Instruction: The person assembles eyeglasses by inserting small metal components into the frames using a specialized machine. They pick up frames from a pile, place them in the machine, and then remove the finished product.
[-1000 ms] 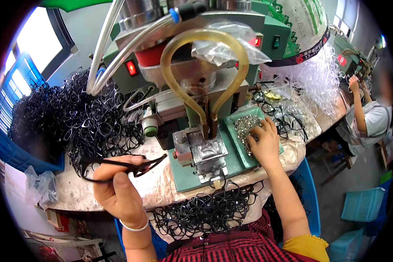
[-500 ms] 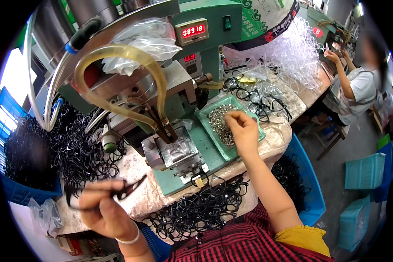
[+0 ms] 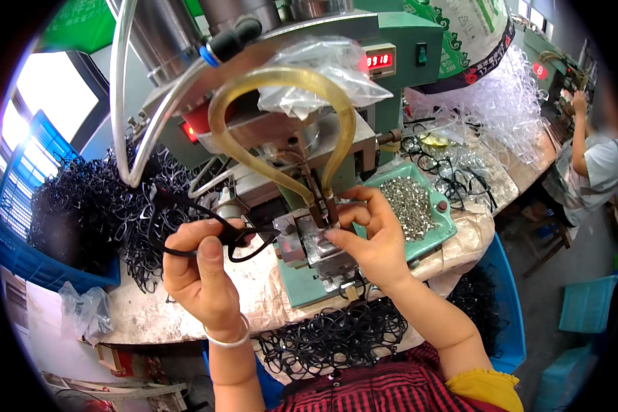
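My left hand [image 3: 206, 281] pinches a black eyeglass frame [image 3: 235, 233] between thumb and fingers, holding it left of the press. My right hand [image 3: 379, 248] reaches in under the press head, thumb and fingertips closed together at the metal fixture [image 3: 328, 255]. Whatever those fingertips hold is too small and hidden to make out. Just right of that hand, a green tray [image 3: 449, 229] contains a heap of tiny silvery metal parts [image 3: 406, 206]. A yellowish looped hose [image 3: 221, 93] runs down to the press head beside my fingers.
Tangled black eyeglass frames fill a blue crate [image 3: 82, 277] at left; another pile [image 3: 336, 333] lies before the press. A blue bin [image 3: 516, 323] stands at right. Behind are clear plastic scraps [image 3: 508, 103] and a plastic bag [image 3: 316, 69]. A person [image 3: 590, 165] works far right.
My right hand has gone from the tray of metal parts leftward to the fixture. My left hand has raised the eyeglass frame and brought it closer to the press. The view has shifted.
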Tool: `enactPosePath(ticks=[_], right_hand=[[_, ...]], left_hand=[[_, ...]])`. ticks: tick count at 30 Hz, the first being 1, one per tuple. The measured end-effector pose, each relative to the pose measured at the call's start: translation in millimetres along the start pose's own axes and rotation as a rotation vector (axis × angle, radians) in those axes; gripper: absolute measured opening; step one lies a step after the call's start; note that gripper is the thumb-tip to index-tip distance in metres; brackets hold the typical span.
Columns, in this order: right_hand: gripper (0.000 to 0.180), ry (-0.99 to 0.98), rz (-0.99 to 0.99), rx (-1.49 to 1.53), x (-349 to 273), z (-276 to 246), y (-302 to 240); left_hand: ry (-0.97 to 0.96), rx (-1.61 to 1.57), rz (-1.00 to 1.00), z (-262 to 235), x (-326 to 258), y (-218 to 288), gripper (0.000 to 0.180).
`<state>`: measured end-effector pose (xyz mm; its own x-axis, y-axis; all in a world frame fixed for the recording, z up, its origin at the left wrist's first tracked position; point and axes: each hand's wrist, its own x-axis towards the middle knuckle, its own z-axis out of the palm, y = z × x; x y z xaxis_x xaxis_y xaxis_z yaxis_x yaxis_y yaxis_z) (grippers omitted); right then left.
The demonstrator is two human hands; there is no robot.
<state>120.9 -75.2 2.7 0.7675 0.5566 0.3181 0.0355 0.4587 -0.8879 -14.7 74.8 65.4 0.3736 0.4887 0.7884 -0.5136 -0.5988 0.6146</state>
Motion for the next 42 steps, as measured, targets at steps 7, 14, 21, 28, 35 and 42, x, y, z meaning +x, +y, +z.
enactPosePath(ticks=[7,14,21,28,35,42], right_hand=[[0.058,0.044,-0.083,-0.189,-12.6,3.0,-15.0],[0.027,0.295,0.096,-0.984,0.6,-96.7,25.6],[0.013,0.403,-0.096,-0.661,4.7,-130.5,26.2],[0.012,0.388,0.006,-0.753,-5.8,-144.0,52.3],[0.008,-0.013,-0.315,-1.518,43.7,-82.8,72.3],[0.010,-0.169,-0.398,-1.790,50.4,-72.9,86.0]], left_hand=[[-0.093,-0.040,-0.046,7.7,-1.8,10.3,0.007],[-0.659,0.206,0.416,26.8,-48.2,-16.4,0.024],[-0.694,0.218,0.370,23.3,-47.0,-15.3,0.027],[-0.706,0.200,0.356,25.4,-46.0,-15.7,0.028],[-0.634,0.267,0.275,27.8,-67.9,-11.9,0.026],[-0.341,0.545,-0.063,-40.9,-142.4,-21.6,0.050]])
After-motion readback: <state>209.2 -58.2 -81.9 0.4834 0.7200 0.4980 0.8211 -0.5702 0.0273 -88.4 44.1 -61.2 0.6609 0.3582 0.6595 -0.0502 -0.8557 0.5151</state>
